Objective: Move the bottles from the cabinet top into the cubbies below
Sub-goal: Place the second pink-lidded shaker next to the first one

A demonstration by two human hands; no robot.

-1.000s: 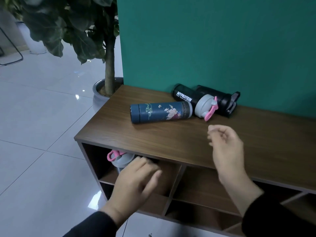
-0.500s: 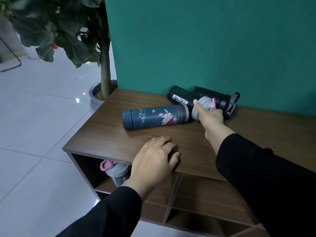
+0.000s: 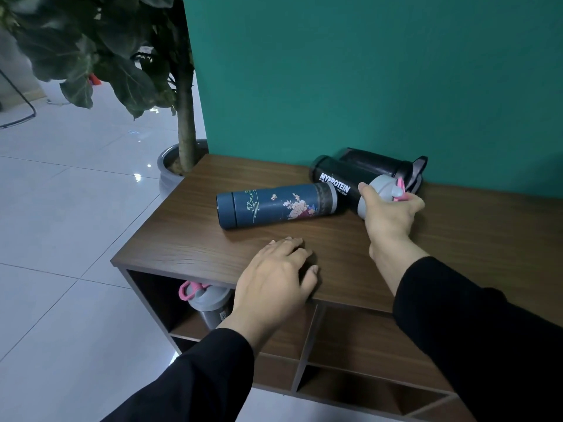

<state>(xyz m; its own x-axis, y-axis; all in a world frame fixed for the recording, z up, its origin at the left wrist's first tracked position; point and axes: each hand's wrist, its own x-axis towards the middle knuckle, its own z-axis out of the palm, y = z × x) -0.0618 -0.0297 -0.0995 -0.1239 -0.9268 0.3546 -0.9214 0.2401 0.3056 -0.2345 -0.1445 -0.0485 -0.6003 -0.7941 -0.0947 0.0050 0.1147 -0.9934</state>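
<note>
Three bottles lie on their sides on the wooden cabinet top [image 3: 189, 239]. A blue flowered flask [image 3: 274, 205] is in front. Behind it lies a dark MYPROTEIN shaker [image 3: 335, 182] with a grey lid and pink loop, and my right hand [image 3: 388, 214] is shut around that lid. An all-black bottle [image 3: 377, 164] rests against the green wall. My left hand [image 3: 274, 281] lies flat, fingers spread, on the cabinet's front edge. A grey-lidded shaker with a pink loop [image 3: 207, 303] stands in the upper left cubby, partly hidden by my left wrist.
Open cubbies [image 3: 350, 330] run below the top, in two rows. A potted tree [image 3: 185, 123] stands at the cabinet's left end beside the green wall [image 3: 365, 71]. White floor tiles [image 3: 61, 239] spread to the left.
My right hand went from hovering over the top to gripping the shaker's lid. My left hand came up from the left cubby and settled flat on the cabinet's front edge.
</note>
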